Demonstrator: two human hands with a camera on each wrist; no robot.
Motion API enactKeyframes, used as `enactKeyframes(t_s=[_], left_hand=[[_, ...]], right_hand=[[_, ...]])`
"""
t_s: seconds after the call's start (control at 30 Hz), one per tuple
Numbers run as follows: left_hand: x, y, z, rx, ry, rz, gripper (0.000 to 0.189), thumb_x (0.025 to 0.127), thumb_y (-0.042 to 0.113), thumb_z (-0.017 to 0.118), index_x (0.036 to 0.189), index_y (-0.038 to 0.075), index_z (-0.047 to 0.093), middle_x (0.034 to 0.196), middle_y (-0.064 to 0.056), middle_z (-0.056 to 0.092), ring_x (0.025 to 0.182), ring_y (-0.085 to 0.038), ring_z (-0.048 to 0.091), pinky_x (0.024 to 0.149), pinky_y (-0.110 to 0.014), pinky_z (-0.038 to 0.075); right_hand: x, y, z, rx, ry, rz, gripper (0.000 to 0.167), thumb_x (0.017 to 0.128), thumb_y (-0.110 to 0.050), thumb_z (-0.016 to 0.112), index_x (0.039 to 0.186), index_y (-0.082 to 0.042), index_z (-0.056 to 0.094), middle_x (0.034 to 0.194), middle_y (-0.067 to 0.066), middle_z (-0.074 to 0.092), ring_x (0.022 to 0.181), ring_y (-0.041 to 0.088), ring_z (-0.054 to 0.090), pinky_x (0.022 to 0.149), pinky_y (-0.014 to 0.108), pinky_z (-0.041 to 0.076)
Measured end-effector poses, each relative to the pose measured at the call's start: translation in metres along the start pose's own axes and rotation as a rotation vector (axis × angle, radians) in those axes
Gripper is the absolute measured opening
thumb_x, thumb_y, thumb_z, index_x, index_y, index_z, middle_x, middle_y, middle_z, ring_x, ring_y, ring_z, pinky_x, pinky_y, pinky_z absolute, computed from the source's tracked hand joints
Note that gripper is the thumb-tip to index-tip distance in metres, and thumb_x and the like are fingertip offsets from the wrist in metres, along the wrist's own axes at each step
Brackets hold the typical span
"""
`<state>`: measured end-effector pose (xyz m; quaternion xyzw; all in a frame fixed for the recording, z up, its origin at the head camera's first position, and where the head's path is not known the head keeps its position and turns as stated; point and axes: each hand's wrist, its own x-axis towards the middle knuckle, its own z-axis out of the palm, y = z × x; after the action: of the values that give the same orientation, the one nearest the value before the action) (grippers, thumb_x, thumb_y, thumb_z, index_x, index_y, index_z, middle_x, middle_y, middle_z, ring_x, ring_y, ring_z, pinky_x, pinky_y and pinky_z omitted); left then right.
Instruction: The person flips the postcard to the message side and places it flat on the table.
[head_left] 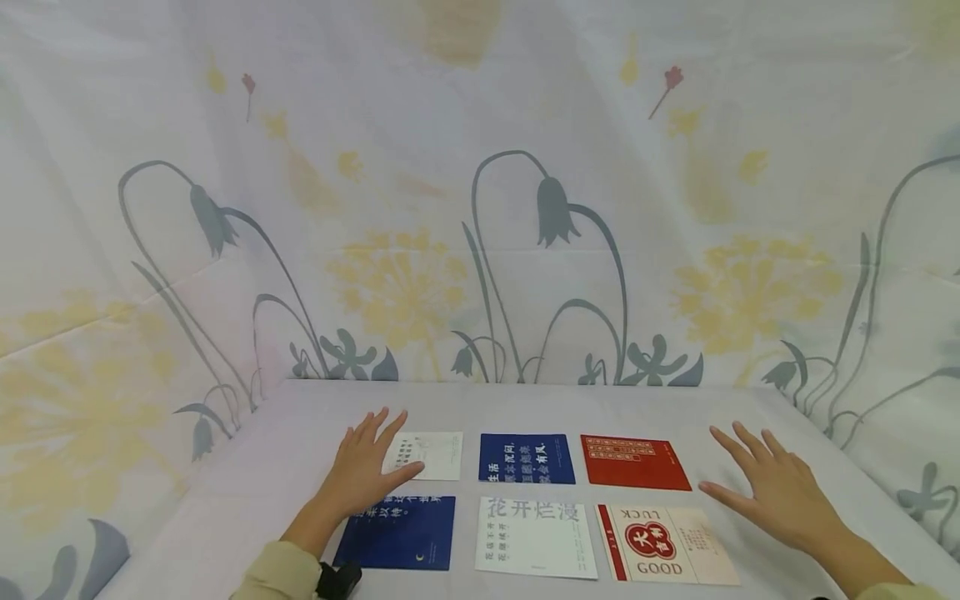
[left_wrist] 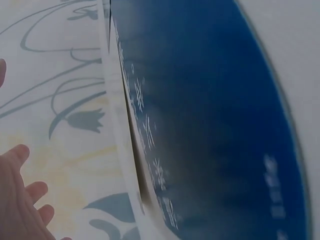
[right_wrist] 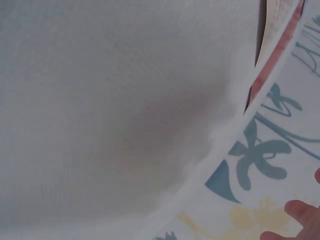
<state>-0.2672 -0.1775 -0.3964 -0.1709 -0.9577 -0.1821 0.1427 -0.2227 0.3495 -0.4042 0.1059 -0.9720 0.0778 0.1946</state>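
Two rows of printed cards lie flat on a white table. The left hand [head_left: 360,472], fingers spread, hovers over the left column, partly covering a white card [head_left: 442,457] at the back and a blue card with a moon [head_left: 412,537] in front. In the middle column are a blue card with white writing [head_left: 527,458] and a white card with grey writing [head_left: 536,542]. Right of them lie a red card [head_left: 637,464] and a cream card with a red emblem [head_left: 697,550]. Beside these, the right hand [head_left: 776,487] is held with fingers spread, gripping nothing.
A white cloth with printed flowers [head_left: 551,212] hangs behind the table and down both sides. The white tabletop [head_left: 525,407] runs back to it. A dark wrist strap [head_left: 339,581] sits at the left sleeve [head_left: 281,572].
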Motion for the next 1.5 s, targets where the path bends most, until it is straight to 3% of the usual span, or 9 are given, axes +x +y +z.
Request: enactKeyframes(t_s=[0.13,0.37,0.7,1.0,1.5], left_hand=[[0.006,0.005,0.005,-0.030,-0.015,0.001,0.083,0.082,0.060,0.056,0.146,0.013,0.032,0.149,-0.018,0.024,0.137,-0.039,0.014,0.107,-0.060,0.007],[0.017,0.019,0.012,-0.083,0.016,0.026,0.080,0.083,0.057,0.058,0.145,0.013,0.033,0.147,-0.019,0.028,0.136,-0.039,0.018,0.107,-0.059,0.013],[0.041,0.053,0.026,-0.129,-0.012,0.053,0.078,0.083,0.058,0.058,0.144,0.016,0.035,0.147,-0.015,0.029,0.136,-0.036,0.020,0.106,-0.059,0.018],[0.057,0.077,0.043,-0.184,-0.053,0.076,0.081,0.081,0.059,0.060,0.145,0.017,0.033,0.146,-0.013,0.031,0.136,-0.035,0.021,0.105,-0.058,0.022],[0.078,0.121,0.063,-0.250,-0.108,0.075,0.079,0.076,0.056,0.068,0.140,0.019,0.040,0.141,-0.007,0.037,0.131,-0.028,0.030,0.102,-0.051,0.032]], right_hand=[[0.006,-0.003,0.003,0.026,-0.009,0.007,0.080,0.082,-0.055,0.060,0.143,-0.010,0.033,0.137,0.030,0.034,0.120,0.058,0.026,0.087,0.072,0.024],[0.019,-0.008,0.006,0.074,-0.029,0.013,0.080,0.083,-0.055,0.059,0.142,-0.006,0.033,0.136,0.032,0.034,0.121,0.057,0.026,0.086,0.075,0.023],[0.032,-0.006,0.008,0.135,-0.047,0.022,0.080,0.083,-0.052,0.062,0.140,-0.003,0.035,0.136,0.032,0.034,0.122,0.056,0.025,0.086,0.076,0.022],[0.040,-0.013,0.016,0.273,-0.100,0.064,0.081,0.082,-0.050,0.064,0.139,-0.001,0.035,0.137,0.032,0.033,0.125,0.054,0.022,0.091,0.074,0.018],[0.054,-0.018,0.024,0.348,-0.097,0.024,0.080,0.077,-0.047,0.072,0.132,0.003,0.042,0.132,0.028,0.042,0.120,0.048,0.035,0.092,0.067,0.030]])
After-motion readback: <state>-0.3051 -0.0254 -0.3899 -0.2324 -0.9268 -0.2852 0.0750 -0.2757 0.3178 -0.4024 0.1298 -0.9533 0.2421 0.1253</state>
